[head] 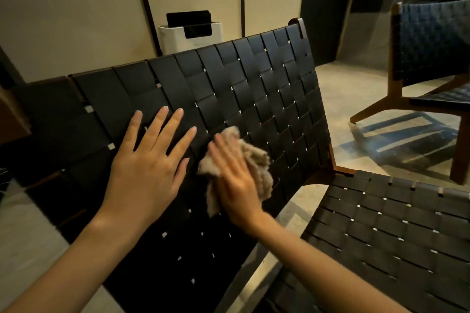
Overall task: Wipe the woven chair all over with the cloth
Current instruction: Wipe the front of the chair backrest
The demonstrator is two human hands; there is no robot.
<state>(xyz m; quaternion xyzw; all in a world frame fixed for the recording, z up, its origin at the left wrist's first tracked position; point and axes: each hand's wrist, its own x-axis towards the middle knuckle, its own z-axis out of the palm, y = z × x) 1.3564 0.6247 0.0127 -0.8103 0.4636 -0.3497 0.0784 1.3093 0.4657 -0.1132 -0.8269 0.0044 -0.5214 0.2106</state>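
Dim beige-walled room; mid-frame the flat-fingered right hand [236, 185] pressed the soft, bunchy cloth [256, 157] onto the probably springy straps of the woven chair [254, 84], with the left hand [150, 168] splayed flat alongside, bracing.

R hand [236, 185] presses cloth [257, 160] on woven chair [254, 89] back.

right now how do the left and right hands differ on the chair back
The left hand lies bare on the woven chair back; the right hand presses the cloth against it. The left hand's fingers are spread and sharp; the right hand's are closer together and blurred. Both lie flat on the backrest.
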